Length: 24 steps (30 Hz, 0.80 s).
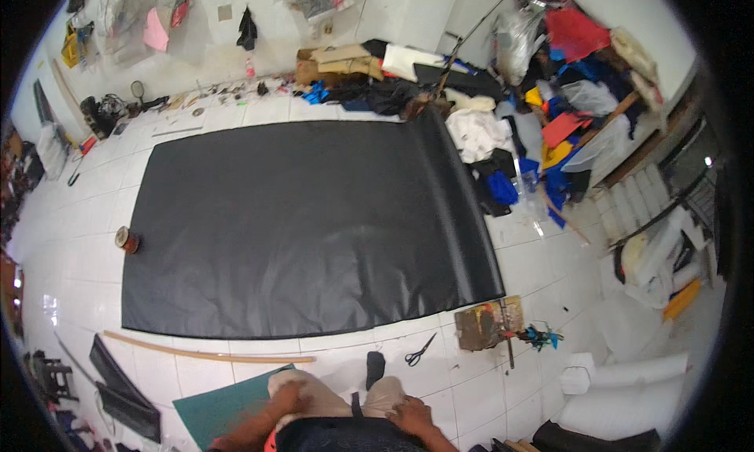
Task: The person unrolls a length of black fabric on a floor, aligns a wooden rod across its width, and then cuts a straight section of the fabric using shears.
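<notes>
A large sheet of black leather-like material [290, 224] lies spread on the floor before me, its right edge rolled up [463, 216]. My left hand [290, 397] rests on my left thigh, smeared by motion, so its fingers do not show clearly. On the right thigh lies my right hand [410, 415], fingers apart over the light trousers [385, 391] and holding nothing. Black-handled scissors [420, 350] lie on the tiles, closer to the right hand. A green mat [228, 403] sits beside my left leg, with a long wooden strip [208, 355] beyond it.
A small round tin [126, 240] stands at the sheet's left edge. At the roll's near end is a worn board [488, 324]. Heaped fabric scraps [565, 114] fill the back right. Folded black material [124, 393] lies at left, white rolls [628, 389] at right.
</notes>
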Motion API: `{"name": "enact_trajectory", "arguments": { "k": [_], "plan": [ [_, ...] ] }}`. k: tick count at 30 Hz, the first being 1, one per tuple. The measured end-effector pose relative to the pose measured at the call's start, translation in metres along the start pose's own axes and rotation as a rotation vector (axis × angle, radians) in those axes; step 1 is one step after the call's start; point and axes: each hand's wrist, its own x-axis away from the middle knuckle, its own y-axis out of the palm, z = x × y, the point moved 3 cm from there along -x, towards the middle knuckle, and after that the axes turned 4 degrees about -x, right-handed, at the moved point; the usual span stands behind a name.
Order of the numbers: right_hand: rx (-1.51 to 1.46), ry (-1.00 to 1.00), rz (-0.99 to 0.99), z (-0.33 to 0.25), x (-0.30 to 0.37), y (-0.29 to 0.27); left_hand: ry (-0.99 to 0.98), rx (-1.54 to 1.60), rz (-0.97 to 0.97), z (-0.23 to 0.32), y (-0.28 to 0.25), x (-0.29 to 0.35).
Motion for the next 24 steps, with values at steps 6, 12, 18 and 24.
{"name": "enact_trajectory", "arguments": {
  "k": [6,12,18,24],
  "plan": [
    [-0.358,0.010,-0.876,0.077,0.012,-0.021,-0.190,0.053,-0.517,0.086,0.044,0.101],
    [-0.473,-0.322,-1.528,0.096,0.026,0.025,-0.931,0.979,-1.168,0.084,0.112,0.220],
    [-0.498,-0.477,-1.657,0.128,-0.082,0.115,-1.175,1.200,-1.048,0.009,0.151,0.203],
    [-0.427,-0.048,-0.331,0.213,-0.401,0.182,-1.279,0.846,0.110,-0.226,0.191,0.135]
  ]
}}
